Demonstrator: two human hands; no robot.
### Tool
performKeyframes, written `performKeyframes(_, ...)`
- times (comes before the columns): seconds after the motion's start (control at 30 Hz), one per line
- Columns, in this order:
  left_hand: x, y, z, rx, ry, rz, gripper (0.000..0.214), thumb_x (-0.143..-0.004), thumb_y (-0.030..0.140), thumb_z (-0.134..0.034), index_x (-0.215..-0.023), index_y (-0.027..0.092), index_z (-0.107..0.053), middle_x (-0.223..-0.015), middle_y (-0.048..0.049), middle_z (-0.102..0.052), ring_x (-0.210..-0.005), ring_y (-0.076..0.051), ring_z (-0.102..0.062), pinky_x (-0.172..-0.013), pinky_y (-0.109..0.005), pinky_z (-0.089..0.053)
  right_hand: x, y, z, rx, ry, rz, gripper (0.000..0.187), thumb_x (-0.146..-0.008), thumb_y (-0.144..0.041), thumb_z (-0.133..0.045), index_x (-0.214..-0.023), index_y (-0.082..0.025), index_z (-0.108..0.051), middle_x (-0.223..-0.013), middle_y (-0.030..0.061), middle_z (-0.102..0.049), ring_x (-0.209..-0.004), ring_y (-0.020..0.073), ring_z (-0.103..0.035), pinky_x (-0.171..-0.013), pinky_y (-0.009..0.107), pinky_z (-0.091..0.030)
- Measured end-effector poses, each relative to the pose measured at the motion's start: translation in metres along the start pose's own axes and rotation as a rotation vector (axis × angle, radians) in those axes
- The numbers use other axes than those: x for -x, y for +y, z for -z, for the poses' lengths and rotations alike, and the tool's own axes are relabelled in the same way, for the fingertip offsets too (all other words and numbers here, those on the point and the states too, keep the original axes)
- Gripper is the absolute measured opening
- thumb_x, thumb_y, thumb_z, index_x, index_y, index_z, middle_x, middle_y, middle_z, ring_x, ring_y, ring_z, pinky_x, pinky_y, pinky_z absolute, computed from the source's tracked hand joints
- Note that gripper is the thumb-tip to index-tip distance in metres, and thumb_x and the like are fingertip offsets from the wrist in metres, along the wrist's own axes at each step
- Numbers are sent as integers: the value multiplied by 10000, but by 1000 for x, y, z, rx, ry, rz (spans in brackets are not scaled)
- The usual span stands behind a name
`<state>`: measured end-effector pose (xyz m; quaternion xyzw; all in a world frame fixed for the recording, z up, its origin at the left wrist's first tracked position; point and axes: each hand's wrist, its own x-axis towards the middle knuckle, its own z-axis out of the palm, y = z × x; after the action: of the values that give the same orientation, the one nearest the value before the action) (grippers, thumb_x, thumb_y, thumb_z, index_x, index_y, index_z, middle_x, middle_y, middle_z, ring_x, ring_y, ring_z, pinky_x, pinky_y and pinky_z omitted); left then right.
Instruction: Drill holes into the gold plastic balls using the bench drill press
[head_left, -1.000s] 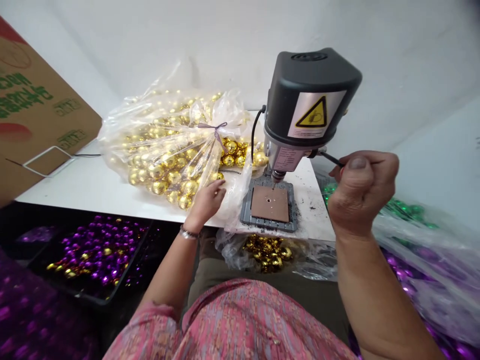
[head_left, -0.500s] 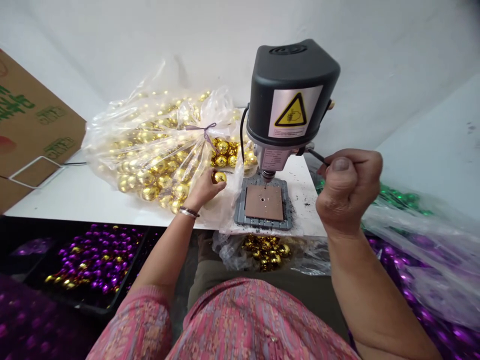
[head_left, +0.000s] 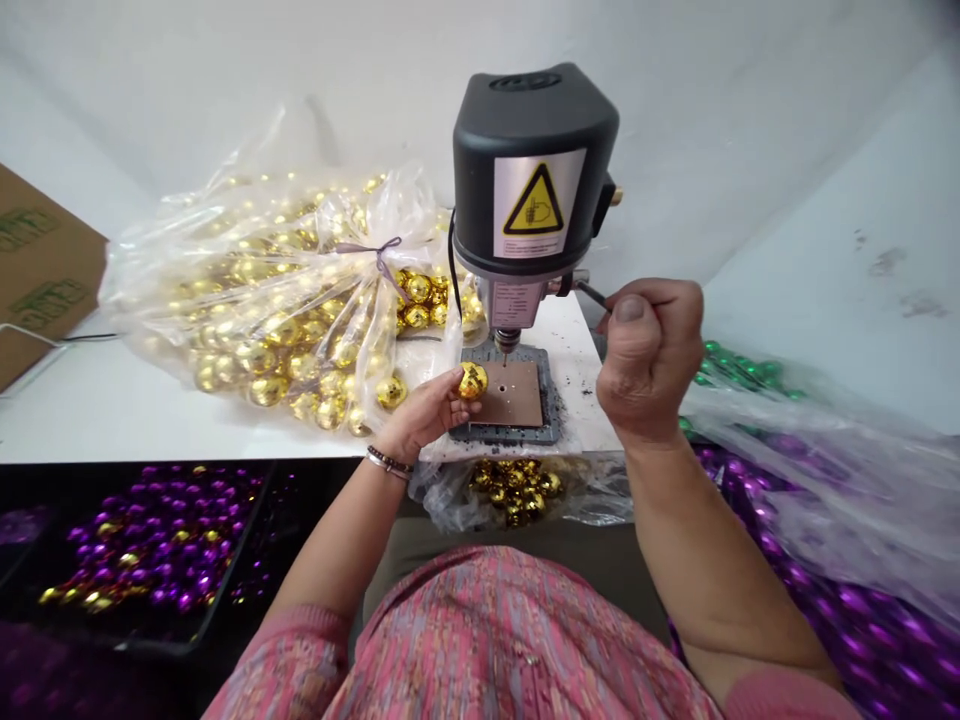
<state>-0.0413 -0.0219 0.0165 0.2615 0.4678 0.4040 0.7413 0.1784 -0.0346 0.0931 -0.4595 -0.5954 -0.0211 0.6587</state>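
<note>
Between the fingers of my left hand [head_left: 429,412] is a shiny gold ball [head_left: 473,380], held at the left edge of a brown board [head_left: 517,395]. The board has a small dark hole and lies on the grey base [head_left: 553,420] of a bench drill press [head_left: 534,180]. Above the board, the thin drill bit [head_left: 505,358] points down, apart from the ball. My right hand [head_left: 651,355] is closed around the drill's feed lever [head_left: 592,296] at the right of the machine. Dark shavings lie around the base.
A clear plastic bag [head_left: 300,270] of gold balls, tied with a purple string, lies left of the drill. More gold balls [head_left: 517,490] sit in plastic below the table edge. Purple balls [head_left: 161,530] fill a black bin at left. Green balls [head_left: 750,372] lie at right; a cardboard box [head_left: 45,270] stands far left.
My left hand has carried the gold ball rightward from beside the bag to the board. My right hand stays on the lever. The whole view has shifted slightly.
</note>
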Motion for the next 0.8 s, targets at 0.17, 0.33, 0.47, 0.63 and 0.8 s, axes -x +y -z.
performKeyframes(0.17,1,-15,-2,-186,2,-208,473,-681,228,-843,-1118,193,-665,-964,-28,-730,-759,-128,-683,-612,-188,-514,1,1,-1,-46,14,22,268,-975,-457,-411,-885,-247,-550,-716,-43,-524,-601,77,-495,-593,254,-394)
performKeyframes(0.33,0,-20,-8,-476,85,-429,606,-595,164,-866,-1161,195,-650,-1011,-15,-713,-910,-152,-646,-848,-242,-501,1,0,-1,-49,19,52,238,-978,-425,-416,-881,-250,-545,-722,-50,-531,-614,78,-505,-605,251,-401)
performKeyframes(0.47,5,-22,-10,-365,57,-417,511,-646,228,-840,-1108,189,-625,-1009,-31,-685,-924,-165,-633,-815,-253,-510,1,0,0,-62,-3,51,218,-978,-418,-431,-900,-253,-550,-723,-52,-529,-619,74,-493,-609,245,-402)
performKeyframes(0.63,11,-24,-5,-66,-82,-359,595,-691,344,-819,-1224,237,-575,-1015,-21,-642,-880,-162,-651,-675,-244,-530,2,1,-1,-92,-4,40,222,-981,-420,-434,-900,-252,-555,-722,-47,-519,-632,72,-497,-617,244,-401)
performKeyframes(0.8,5,-26,2,-47,-93,-417,672,-698,358,-838,-1294,257,-544,-1036,-18,-629,-834,-124,-620,-652,-218,-501,3,1,-1,-96,-5,34,231,-978,-432,-442,-899,-248,-558,-716,-45,-518,-622,74,-497,-608,251,-408)
